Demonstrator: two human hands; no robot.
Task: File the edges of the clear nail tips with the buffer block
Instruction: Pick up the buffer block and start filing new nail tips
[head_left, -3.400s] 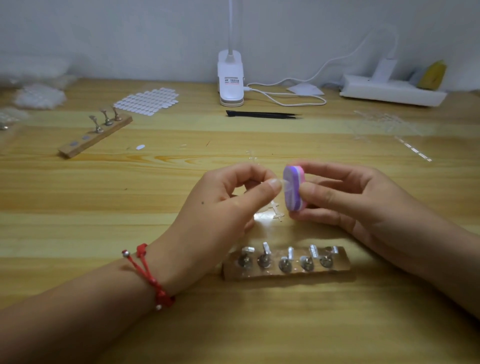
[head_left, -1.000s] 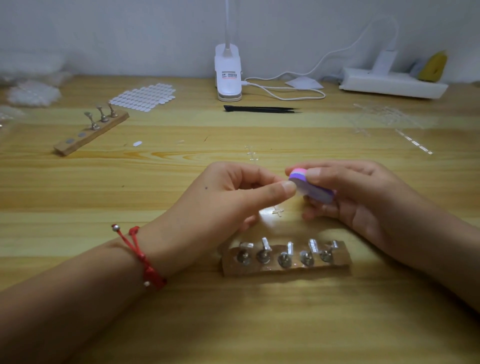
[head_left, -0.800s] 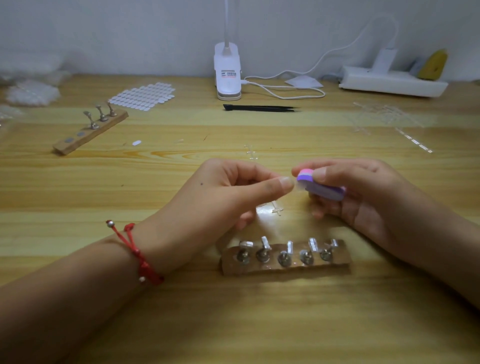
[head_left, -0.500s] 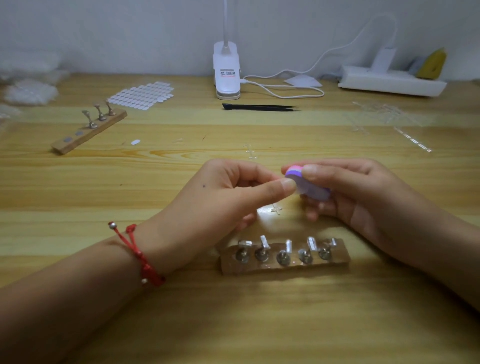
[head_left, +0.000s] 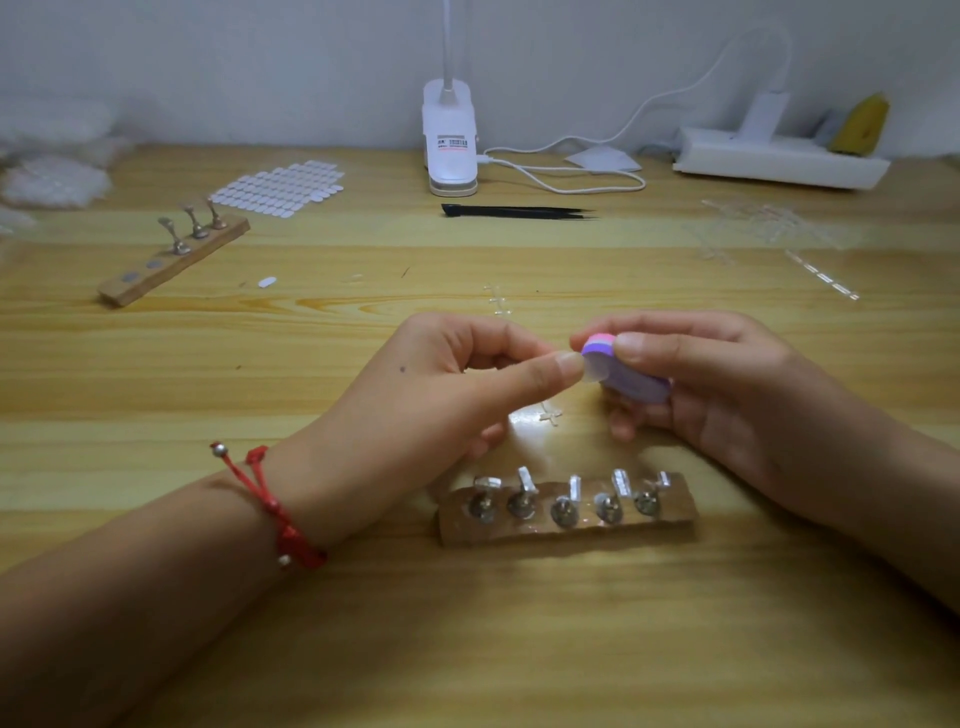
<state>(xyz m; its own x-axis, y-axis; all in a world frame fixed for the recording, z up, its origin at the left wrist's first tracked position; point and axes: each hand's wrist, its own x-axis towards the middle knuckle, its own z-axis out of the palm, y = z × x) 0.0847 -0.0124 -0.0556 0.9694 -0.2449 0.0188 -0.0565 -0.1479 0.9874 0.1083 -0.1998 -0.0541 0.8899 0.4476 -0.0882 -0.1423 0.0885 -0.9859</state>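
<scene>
Left hand (head_left: 415, 395) pinches nail tip (head_left: 592, 371), edge against buffer block (head_left: 636, 385); right hand (head_left: 727, 387) grips.

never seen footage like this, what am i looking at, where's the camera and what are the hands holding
No machine here: a person works with two bare hands, and the one camera sits on their head, looking forward and down. The left hand pinches a clear nail tip. The right hand grips a purple and pink buffer block, seemingly touching the tip. On the wooden table, nearest, lies a wooden stand with five metal pegs. Farther off: a second stand, a sheet of white ovals, black tweezers, a white lamp base and a power strip.
</scene>
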